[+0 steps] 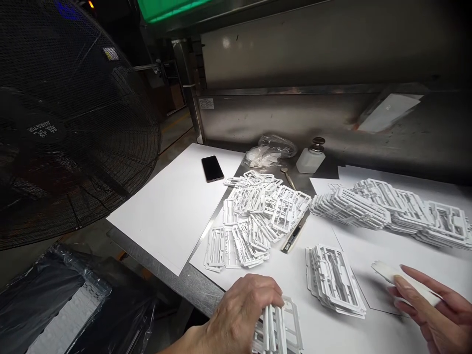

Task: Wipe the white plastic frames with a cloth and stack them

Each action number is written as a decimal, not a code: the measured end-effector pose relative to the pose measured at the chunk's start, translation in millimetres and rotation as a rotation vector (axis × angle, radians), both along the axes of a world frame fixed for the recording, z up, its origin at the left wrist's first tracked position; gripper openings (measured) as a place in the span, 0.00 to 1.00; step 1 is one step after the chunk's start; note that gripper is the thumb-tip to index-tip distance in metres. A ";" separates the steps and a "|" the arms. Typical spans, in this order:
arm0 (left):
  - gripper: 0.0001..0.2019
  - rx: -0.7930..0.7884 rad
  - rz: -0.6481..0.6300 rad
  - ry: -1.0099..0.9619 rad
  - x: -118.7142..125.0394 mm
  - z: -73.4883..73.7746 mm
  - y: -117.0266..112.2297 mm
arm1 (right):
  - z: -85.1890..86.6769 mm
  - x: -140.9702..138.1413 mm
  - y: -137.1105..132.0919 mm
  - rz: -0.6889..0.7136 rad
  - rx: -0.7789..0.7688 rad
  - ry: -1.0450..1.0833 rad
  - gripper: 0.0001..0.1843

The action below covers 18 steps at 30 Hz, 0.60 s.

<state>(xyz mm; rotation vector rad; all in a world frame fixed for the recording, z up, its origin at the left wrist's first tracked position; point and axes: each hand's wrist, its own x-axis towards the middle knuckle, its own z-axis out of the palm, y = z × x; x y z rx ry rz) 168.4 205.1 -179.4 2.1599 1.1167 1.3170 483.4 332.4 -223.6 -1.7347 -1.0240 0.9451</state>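
At the worktop's [195, 285] front edge, our left hand [241, 314] has its fingers clenched on a bundle of white frames [278, 327]. Our right hand [440, 312] pinches a white strip [385, 270]. Open room is on the bare sheet [173, 211], left of the loose pile [258, 216].

Both hands are bare. The left hand [245, 307] has a bare wrist and forearm behind it. The right hand [431, 300] has slim fingers with longish nails.

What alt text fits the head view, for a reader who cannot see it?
The left hand grips a bundle of white plastic frames; the right hand holds a flat white strip. Other frames lie heaped on white sheets.
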 end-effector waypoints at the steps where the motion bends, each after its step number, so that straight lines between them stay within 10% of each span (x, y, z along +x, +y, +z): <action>1: 0.23 0.002 0.004 0.003 0.4 -0.5 0.1 | -0.9 -0.8 6.9 -0.001 -0.031 0.029 0.33; 8: 0.25 -0.026 0.036 0.006 1.6 -0.9 -1.0 | 14.2 -25.7 46.0 -0.010 -0.212 0.173 0.09; 18: 0.21 -0.115 -0.004 -0.123 1.5 -7.0 -0.8 | 34.8 -49.4 66.4 0.117 -0.160 0.338 0.13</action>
